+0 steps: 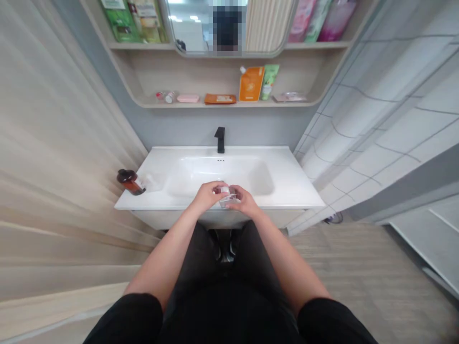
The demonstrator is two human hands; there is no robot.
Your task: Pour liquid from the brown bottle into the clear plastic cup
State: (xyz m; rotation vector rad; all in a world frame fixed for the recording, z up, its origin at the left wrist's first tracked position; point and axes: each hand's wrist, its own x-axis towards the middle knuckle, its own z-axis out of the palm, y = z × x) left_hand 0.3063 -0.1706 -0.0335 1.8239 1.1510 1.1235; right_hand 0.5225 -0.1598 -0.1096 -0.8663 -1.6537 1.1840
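Note:
At the sink's front edge, my left hand [209,195] and my right hand [245,200] meet around a small clear plastic box [226,200]. The fingers of my right hand close on its right side. Under the fingers of my left hand, at the top of the box, is a small white piece [224,189]; whether it is a lid, a label or the contents I cannot make out. Just beyond both hands lies the basin of the white sink [258,177], with a black faucet [220,140] behind it.
A brown pump-style bottle [131,182] stands at the counter's left end, with a blurred clear item [153,182] beside it. The shelf [172,105] above carries an orange pouch [251,84], a green tube [269,82] and an orange packet [220,99]. A curtain [71,143] hangs on the left.

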